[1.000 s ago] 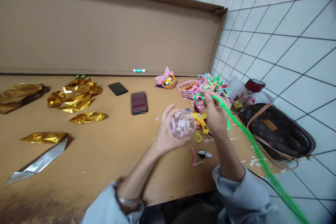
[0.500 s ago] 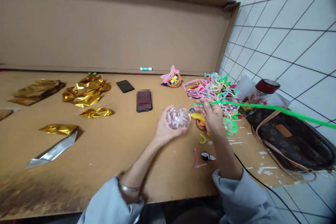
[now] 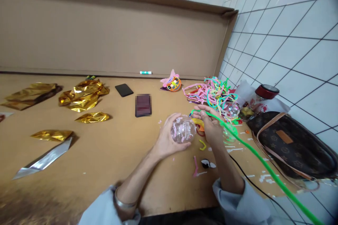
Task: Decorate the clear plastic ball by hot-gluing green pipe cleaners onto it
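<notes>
My left hand [image 3: 167, 137] is closed round a clear plastic ball [image 3: 183, 129] with pinkish-white smears on it. My right hand [image 3: 211, 124], just right of the ball, pinches a long green pipe cleaner [image 3: 248, 147] near its end; the rest trails off to the lower right. Beneath and beside the right hand lie a yellow glue gun [image 3: 197, 123], partly hidden, and a bent yellow pipe cleaner piece [image 3: 202, 145]. A pink piece [image 3: 195, 166] and a black-and-white scrap [image 3: 208, 164] rest closer to me. Behind is a tangled pile of coloured pipe cleaners [image 3: 211, 93].
A decorated animal-face ball [image 3: 173, 82] stands at the back. Gold foil pieces [image 3: 84, 95] and a silver strip [image 3: 44, 158] lie left. A black phone [image 3: 124, 90] and dark red item [image 3: 143, 105] sit mid-table. Right are a brown handbag [image 3: 293, 144], a red-lidded jar [image 3: 266, 92] and a black cord [image 3: 248, 177].
The green pipe cleaner has swung from nearly level to sloping down to the right. My left hand has turned the ball, so its smeared side shows more.
</notes>
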### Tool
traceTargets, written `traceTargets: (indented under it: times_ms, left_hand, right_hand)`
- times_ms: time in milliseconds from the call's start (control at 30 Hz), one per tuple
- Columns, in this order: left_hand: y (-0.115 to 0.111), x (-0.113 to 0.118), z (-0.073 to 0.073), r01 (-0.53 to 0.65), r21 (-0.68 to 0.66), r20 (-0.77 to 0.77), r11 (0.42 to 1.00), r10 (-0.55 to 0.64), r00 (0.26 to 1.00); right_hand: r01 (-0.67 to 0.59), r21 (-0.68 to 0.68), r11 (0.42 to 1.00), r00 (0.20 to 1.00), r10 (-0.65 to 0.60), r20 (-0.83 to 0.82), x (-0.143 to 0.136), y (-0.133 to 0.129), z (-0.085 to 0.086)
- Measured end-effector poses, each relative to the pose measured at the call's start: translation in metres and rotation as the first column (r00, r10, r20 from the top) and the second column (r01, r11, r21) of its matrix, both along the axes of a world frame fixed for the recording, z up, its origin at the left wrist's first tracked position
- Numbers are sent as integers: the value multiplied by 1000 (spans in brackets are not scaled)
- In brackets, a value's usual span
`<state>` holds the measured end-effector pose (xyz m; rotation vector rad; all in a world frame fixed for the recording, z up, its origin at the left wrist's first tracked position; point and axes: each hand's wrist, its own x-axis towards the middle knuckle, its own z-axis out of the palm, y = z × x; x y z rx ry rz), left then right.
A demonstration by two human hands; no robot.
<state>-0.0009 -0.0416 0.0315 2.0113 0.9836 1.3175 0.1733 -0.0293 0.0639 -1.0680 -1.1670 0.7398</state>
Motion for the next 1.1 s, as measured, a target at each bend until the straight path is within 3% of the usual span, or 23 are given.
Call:
traceTargets:
  times_ms: [267, 733, 1100]
  left_hand:
    - [0, 0, 1, 28, 6, -43, 1000, -28, 999]
    - [1, 0, -6, 254, 85, -142, 963, -241, 960]
    - [0, -3, 2, 151, 63, -143, 987, -141, 980]
  right_hand:
    - [42, 113, 993, 991, -55, 118, -1, -4, 1]
    - [77, 167, 983, 955, -121, 270, 3, -4, -3]
    - [-86, 168, 982, 931, 20, 364, 0, -14, 10]
